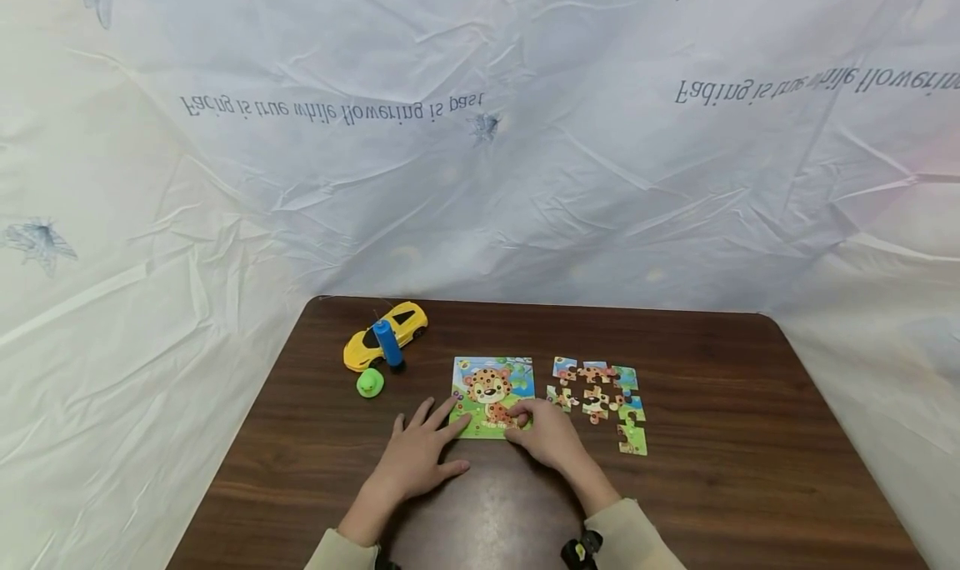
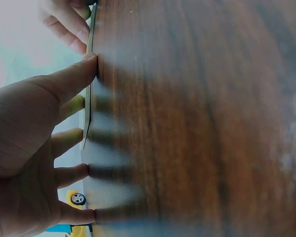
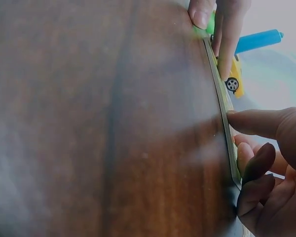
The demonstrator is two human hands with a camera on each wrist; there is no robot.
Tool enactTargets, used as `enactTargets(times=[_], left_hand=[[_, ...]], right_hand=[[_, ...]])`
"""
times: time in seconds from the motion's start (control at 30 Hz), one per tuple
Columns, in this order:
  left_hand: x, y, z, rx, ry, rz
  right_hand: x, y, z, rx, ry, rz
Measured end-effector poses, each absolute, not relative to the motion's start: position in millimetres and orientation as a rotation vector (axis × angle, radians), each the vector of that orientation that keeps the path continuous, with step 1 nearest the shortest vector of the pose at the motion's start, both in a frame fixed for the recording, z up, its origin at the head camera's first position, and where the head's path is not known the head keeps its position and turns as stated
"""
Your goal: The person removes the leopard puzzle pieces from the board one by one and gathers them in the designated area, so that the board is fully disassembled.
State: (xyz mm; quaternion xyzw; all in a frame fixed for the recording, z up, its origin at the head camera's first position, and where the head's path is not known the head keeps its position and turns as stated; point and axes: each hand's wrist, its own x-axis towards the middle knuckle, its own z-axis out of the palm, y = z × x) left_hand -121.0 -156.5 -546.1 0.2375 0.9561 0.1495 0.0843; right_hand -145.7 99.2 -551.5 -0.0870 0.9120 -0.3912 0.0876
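Note:
A square picture board (image 1: pixel 491 368) with a spotted cartoon leopard lies flat on the dark wooden table. My left hand (image 1: pixel 417 457) rests at its lower left with fingers spread. The thumb touches the near edge, and some fingertips lie over the board's left side. At the lower right corner is my right hand (image 1: pixel 546 430), its thumb at the near edge of the board and its other fingers bent. Whether a piece is between those fingers I cannot tell. Several loose jigsaw pieces (image 1: pixel 596 403) with matching leopard artwork lie right of the board.
A yellow toy car (image 1: pixel 408 324) stands at the back left. Against its near side is a blue cylinder (image 1: pixel 387 342), and a small green toy (image 1: pixel 370 382) sits in front. A pale printed sheet (image 1: pixel 480 203) hangs behind the table (image 1: pixel 735 470) and along both sides.

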Motion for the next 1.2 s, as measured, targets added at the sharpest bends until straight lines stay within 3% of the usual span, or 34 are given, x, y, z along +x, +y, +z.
enactTargets(times=[1.2], left_hand=[[-120.1, -156.8, -544.5, 0.7, 2.85, 0.465]], right_hand=[[-143.3, 102.0, -551.9, -0.306, 2.715, -1.157]])
